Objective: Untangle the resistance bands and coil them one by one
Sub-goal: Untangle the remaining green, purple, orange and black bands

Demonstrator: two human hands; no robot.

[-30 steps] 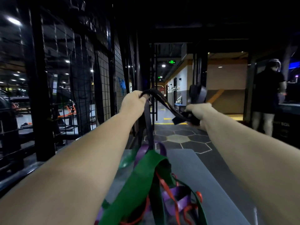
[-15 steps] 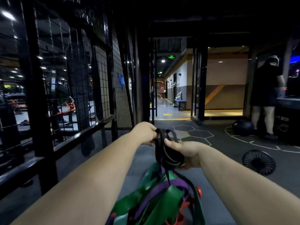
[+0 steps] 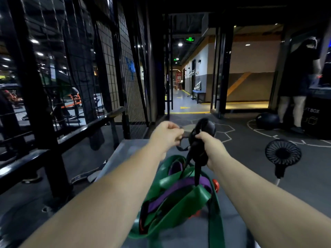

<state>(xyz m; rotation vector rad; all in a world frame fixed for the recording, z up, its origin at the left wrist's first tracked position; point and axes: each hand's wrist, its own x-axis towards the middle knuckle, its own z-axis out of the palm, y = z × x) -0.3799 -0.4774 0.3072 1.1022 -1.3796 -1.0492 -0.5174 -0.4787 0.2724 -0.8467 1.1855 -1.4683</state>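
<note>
The black resistance band point(image 3: 204, 127) is held up above the far half of the bench point(image 3: 125, 149), between the person's two hands, and part of it is already wound into a small, dark coil. The right hand point(image 3: 212, 148) is clenched around this coil, with loops showing above and below the fist. The left hand point(image 3: 166, 136), just beside it, has its fingers curled in and pinches a short strand of the same band that runs across to the coil. From the coil one black length hangs straight down into the heap below.

That heap lies on the middle of the bench, close to the person, between the two forearms. In it a wide green band point(image 3: 179, 208) folds over itself several times and trails off toward the near edge. A purple band point(image 3: 184, 187) threads through the green folds, and an orange band point(image 3: 216, 185) peeks out at the heap's right side. How these are knotted together cannot be told.

On the floor to the right of the bench stands a small black fan point(image 3: 283, 153). Farther off a dark ball point(image 3: 266, 120) rests near another person's legs point(image 3: 293, 108). A black wire-mesh fence point(image 3: 111, 68) runs along the left.
</note>
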